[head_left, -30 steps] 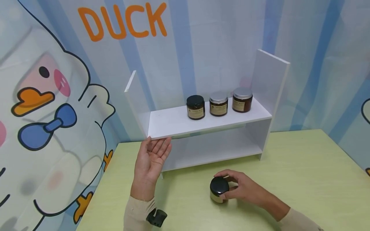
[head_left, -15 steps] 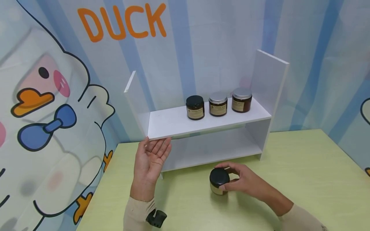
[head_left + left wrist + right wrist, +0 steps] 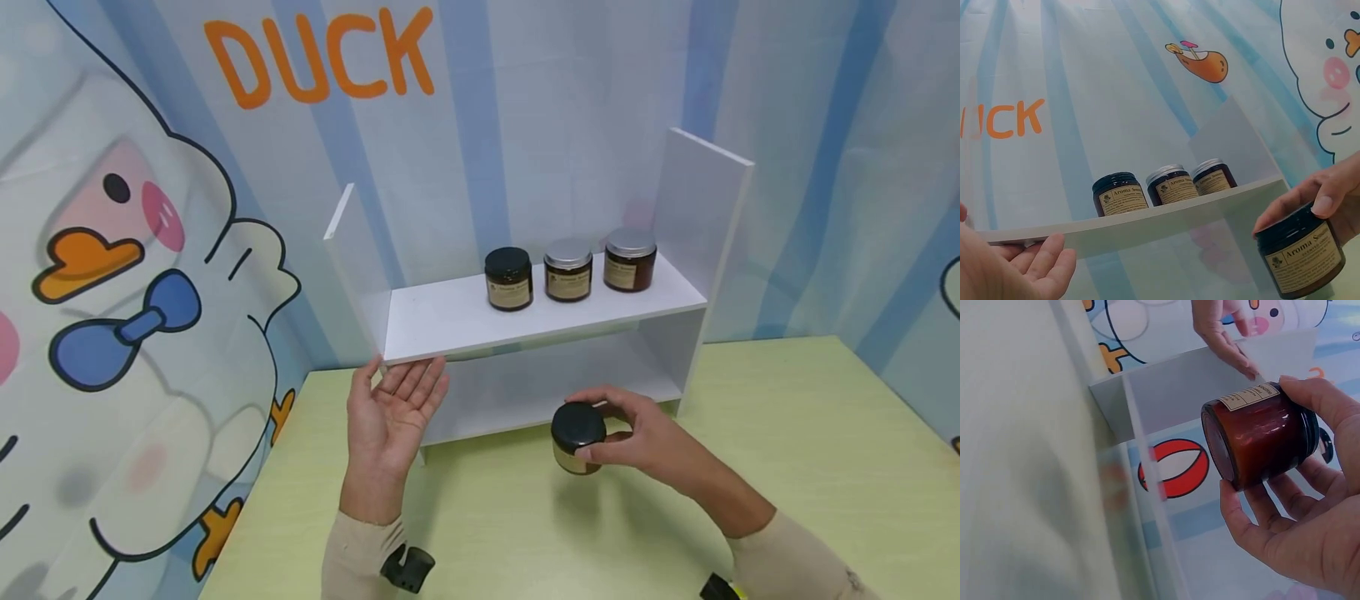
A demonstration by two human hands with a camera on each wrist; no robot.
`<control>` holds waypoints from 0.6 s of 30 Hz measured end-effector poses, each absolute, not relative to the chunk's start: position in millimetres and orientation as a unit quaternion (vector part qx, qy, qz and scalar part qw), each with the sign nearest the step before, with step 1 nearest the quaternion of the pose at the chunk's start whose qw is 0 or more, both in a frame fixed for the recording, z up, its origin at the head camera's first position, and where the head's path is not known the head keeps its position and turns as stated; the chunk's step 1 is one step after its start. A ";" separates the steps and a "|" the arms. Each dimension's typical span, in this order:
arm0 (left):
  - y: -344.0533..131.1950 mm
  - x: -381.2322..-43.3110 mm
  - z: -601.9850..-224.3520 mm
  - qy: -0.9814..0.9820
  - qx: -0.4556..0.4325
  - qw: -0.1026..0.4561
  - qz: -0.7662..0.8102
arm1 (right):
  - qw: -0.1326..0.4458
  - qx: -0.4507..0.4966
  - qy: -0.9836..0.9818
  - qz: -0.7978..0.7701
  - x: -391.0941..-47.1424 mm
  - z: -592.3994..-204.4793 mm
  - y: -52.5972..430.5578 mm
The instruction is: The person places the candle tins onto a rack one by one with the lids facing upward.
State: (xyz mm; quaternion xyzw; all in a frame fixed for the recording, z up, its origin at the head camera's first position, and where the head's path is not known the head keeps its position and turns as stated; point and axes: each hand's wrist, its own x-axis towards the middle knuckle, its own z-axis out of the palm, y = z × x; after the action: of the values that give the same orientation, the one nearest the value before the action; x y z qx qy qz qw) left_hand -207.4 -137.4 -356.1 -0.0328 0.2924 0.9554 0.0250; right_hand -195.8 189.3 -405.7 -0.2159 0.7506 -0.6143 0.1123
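Note:
My right hand grips an amber scented-candle jar with a black lid and cream label, held above the table in front of the lower shelf. In the right wrist view the amber jar lies between thumb and fingers. My left hand, palm up with fingers extended, touches the underside of the upper shelf at its left front corner. On that shelf stand a black-lidded jar and two silver-lidded jars, a middle jar and a right jar.
The white shelf unit has a tall left side panel, a right side panel and a lower shelf. It stands on a pale green table. A printed duck backdrop hangs behind.
My right hand has raised the candle jar off the table and moved it toward the shelf unit. The left hand and the jars on the shelf have stayed in place.

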 end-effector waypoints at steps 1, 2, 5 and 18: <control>-137.4 -207.3 -356.0 0.290 -0.030 0.026 0.956 | 0.109 -0.215 0.751 -0.615 -196.1 -403.2 189.8; -137.4 -207.2 -355.8 0.288 -0.028 0.028 0.957 | 0.106 -0.213 0.751 -0.615 -196.3 -400.7 190.2; -137.5 -207.0 -355.5 0.274 -0.025 0.032 0.961 | 0.101 -0.215 0.751 -0.616 -197.1 -394.1 191.1; -137.9 -207.9 -357.2 0.266 -0.025 0.032 0.963 | 0.082 -0.204 0.768 -0.601 -198.7 -371.4 190.0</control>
State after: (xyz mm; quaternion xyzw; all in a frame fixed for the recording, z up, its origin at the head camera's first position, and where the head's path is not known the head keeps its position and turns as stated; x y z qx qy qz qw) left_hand -207.9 -137.9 -357.2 -0.0254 0.2657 0.9632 0.0319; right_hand -198.7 190.0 -371.4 -0.2045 0.7679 -0.6015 0.0816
